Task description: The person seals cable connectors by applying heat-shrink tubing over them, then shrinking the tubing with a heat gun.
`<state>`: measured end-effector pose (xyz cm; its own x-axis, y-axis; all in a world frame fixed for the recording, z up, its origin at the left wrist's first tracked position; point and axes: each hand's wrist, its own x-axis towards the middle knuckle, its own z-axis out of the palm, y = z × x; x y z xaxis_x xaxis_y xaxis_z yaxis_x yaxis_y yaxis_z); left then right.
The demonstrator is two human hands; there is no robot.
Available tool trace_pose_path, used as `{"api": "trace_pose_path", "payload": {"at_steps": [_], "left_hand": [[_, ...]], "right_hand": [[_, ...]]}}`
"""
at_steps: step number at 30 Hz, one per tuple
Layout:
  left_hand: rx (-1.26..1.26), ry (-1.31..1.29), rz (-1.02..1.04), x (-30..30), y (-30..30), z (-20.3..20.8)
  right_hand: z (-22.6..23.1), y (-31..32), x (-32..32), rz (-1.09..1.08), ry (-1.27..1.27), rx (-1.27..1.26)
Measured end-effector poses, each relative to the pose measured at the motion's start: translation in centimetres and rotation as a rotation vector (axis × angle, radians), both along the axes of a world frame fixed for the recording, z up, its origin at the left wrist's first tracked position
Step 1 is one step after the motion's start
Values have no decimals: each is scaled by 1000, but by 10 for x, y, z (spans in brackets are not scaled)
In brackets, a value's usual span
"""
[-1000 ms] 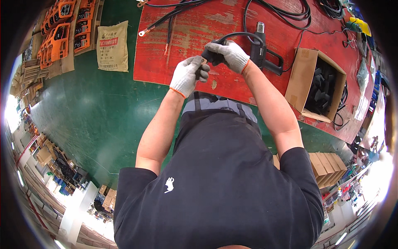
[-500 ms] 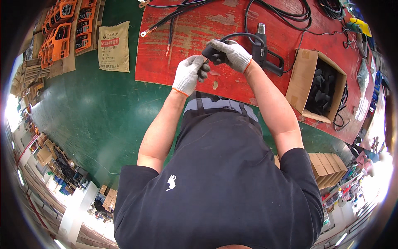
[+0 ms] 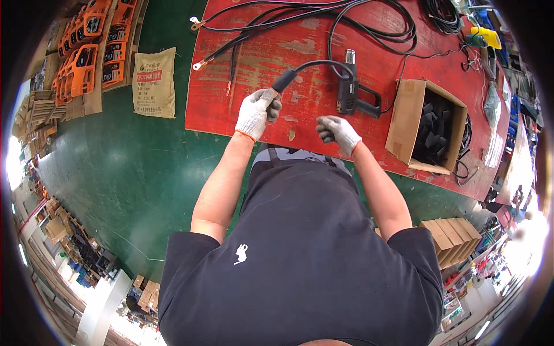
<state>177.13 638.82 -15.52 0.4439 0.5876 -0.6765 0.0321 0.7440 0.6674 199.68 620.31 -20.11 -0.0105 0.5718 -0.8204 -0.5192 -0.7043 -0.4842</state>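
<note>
Gripped in my gloved left hand [image 3: 257, 114] is the end of a black cable [image 3: 314, 63], near the table's front edge. A thicker black sleeve [image 3: 284, 81] surrounds the cable just beyond the fingers; the very tip is hidden in the glove. My gloved right hand [image 3: 339, 134] is apart from the cable, its fingers curled in with nothing visible in them. It is closest to a black heat gun [image 3: 348, 89], which has its metal nozzle pointing toward the far side. The held cable loops back past the gun.
The red worktable [image 3: 277, 55] carries coiled black cables and bare lugs [image 3: 197, 66] at its left. An open cardboard box [image 3: 404, 118] of black sleeve pieces [image 3: 433, 132] stands at the right. Beyond the left edge, a printed sack [image 3: 154, 83] lies on the green floor, near orange housings [image 3: 78, 72].
My right hand has let go of the sleeved cable and moved back toward me, right of the left hand. The left hand keeps its hold, and the black sleeve now shows plainly.
</note>
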Motion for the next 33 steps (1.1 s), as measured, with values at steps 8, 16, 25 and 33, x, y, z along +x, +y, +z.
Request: {"api": "trace_pose_path", "payload": {"at_steps": [8,16,25,33], "left_hand": [[11,12,79,0,16,-24],[50,-11,127,-1,32,-40],[62,34,183,3,37,-37],[131,55,106,-8,45,-41]], "right_hand": [[-25,-48,8,-98,-163,-96],[-24,-52,21,-124,-295,-100],[-21,-39,35,-252,-431,80],[-28,-39,70,130,-1689,119]]}}
